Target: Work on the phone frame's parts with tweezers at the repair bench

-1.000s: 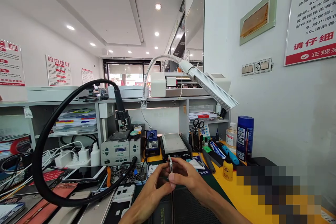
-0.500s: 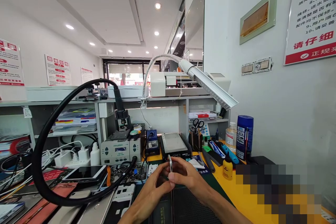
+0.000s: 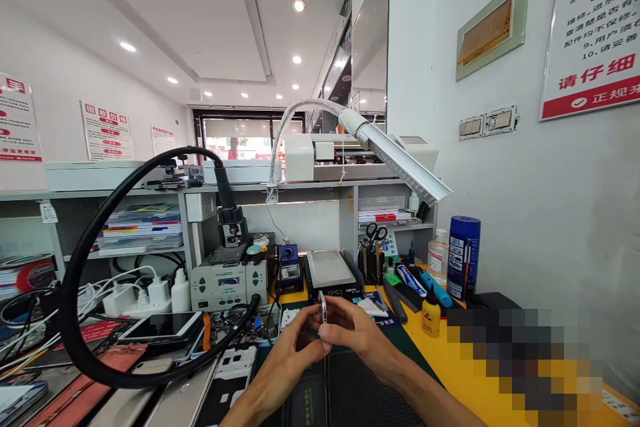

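Note:
A thin, flat device that looks like a phone (image 3: 323, 309) stands edge-on to me above the work mat, so its screen and back are turned out of sight. My left hand (image 3: 293, 350) grips it from the left, fingers curled and thumb on its near edge. From the other side my right hand (image 3: 359, 335) closes on it, its thumb meeting the left thumb at the edge. Below the hands lies a dark perforated pad (image 3: 370, 390) on the green mat (image 3: 417, 363).
A black hose (image 3: 75, 273) loops at the left beside a soldering station (image 3: 229, 285). Phone parts and a tablet (image 3: 161, 327) crowd the left. At the right stand a yellow bottle (image 3: 431, 317) and a blue can (image 3: 463, 257). A lamp (image 3: 403, 163) hangs overhead.
The camera view has shifted very slightly. Both hands keep the same hold on the phone-like device.

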Tool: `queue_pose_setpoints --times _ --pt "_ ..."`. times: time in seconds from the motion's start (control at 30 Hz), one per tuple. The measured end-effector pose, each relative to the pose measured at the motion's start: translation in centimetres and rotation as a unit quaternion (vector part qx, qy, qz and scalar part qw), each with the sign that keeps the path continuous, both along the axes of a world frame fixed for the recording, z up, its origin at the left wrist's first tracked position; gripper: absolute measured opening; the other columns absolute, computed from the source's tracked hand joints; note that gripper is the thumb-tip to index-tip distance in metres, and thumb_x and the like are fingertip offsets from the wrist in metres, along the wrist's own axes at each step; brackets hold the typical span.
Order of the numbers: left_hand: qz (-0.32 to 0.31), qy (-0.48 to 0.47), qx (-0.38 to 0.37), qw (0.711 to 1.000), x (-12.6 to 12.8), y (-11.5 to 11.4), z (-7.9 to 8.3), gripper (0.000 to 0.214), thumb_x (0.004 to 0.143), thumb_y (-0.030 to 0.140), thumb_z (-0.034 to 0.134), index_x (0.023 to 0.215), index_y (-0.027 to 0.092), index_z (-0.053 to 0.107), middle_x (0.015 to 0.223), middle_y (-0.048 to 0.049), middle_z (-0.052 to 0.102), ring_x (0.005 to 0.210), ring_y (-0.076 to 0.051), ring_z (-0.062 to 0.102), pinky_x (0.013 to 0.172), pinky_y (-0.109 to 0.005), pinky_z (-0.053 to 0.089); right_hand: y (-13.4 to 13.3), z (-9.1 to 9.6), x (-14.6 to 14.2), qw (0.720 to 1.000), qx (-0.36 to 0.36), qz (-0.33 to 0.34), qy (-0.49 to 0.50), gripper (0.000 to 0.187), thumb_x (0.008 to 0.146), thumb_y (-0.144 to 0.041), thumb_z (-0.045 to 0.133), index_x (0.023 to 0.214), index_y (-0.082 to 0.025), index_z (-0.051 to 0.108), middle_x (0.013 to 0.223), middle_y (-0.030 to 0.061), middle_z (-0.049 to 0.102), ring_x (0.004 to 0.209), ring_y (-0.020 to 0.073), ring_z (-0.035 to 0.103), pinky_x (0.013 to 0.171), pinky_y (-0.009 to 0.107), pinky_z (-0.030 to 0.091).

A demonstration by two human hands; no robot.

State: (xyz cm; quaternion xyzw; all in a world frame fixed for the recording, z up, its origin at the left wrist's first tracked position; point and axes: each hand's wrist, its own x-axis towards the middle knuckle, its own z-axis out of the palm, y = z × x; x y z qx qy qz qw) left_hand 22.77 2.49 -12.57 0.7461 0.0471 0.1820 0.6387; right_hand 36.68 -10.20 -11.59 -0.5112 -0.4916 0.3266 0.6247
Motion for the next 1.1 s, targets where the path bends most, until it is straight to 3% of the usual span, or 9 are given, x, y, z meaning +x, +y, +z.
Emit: queue_pose_setpoints --times 0.17,0.33,0.53,0.87,1.1 --pt "-0.009 0.006 -0.004 1.0 -0.05 0.23 -0.28 0.061 0.086 0.046 0.069 0.14 0.023 0.052 0.13 -0.0095 0.064 0.119 -0.032 0.058 0.106 -0.047 0.042 0.14 -0.11 0.08 1.0 0.009 -0.007 -0.003 0.048 0.078 -0.042 0.082 0.119 -0.021 0.069 0.107 0.0057 0.071 0.108 0.0296 0.064 0.094 0.04 0.047" --pt "0.0 0.009 0.004 1.0 0.02 0.05 -0.09 0.063 0.087 0.047 0.067 0.142 0.022 0.051 0.137 -0.0097 0.062 0.124 -0.033 0.057 0.108 -0.045 0.042 0.26 -0.53 0.37 1.0 0.001 -0.011 0.005 0.059 0.076 -0.044 0.085 0.127 -0.021 0.066 0.111 0.0064 0.07 0.111 0.0287 0.063 0.095 0.039 0.047" --pt "0.044 0.029 -0.007 0.999 -0.05 -0.56 0.61 0.062 0.084 0.046 0.067 0.14 0.023 0.054 0.137 -0.0074 0.063 0.123 -0.034 0.06 0.104 -0.043 0.047 0.39 -0.71 0.56 1.0 -0.007 -0.011 0.017 0.061 0.07 -0.045 0.089 0.123 -0.022 0.068 0.108 0.0046 0.069 0.104 0.0256 0.063 0.09 0.037 0.05" --pt "0.05 0.025 0.005 0.998 0.42 -0.68 -0.29 0.072 0.08 0.06 0.069 0.14 0.024 0.052 0.14 -0.0088 0.061 0.117 -0.036 0.063 0.102 -0.049 0.049 0.1 -0.09 0.41 0.998 -0.025 -0.007 0.052 0.06 0.065 -0.039 0.092 0.118 -0.022 0.07 0.105 0.0034 0.069 0.103 0.0257 0.063 0.087 0.036 0.049" --pt "0.04 0.054 0.016 0.998 0.28 -0.55 0.34 0.073 0.081 0.061 0.066 0.143 0.026 0.049 0.146 -0.0072 0.056 0.12 -0.035 0.061 0.102 -0.046 0.05 0.02 -0.06 0.48 0.999 -0.022 0.004 0.042 0.061 0.066 -0.037 0.094 0.12 -0.023 0.069 0.106 0.0027 0.069 0.103 0.0228 0.063 0.085 0.032 0.049"
